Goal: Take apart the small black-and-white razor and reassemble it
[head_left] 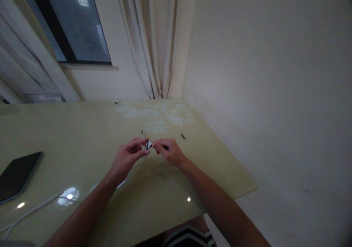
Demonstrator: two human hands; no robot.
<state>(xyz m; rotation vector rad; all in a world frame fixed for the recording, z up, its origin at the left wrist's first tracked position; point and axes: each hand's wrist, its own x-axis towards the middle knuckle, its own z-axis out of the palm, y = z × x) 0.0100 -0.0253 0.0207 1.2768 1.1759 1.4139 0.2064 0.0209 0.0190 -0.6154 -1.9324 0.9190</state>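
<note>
Both hands meet over the middle of a glossy yellowish table [82,129]. My left hand [128,158] and my right hand [168,152] each pinch a small silvery metal part [149,144] between fingertips; what it is cannot be made out. A dark thin piece [165,147] pokes out under my right fingers. A thin pale stick [142,133] lies on the table just beyond the hands. A small dark piece [183,136] lies to the right of my right hand.
A dark tablet or phone [17,175] lies at the left edge, with a white cable [30,212] in front of it. Another tiny dark bit [116,102] sits at the far edge. Wall on the right, curtain [154,38] and window [74,23] behind.
</note>
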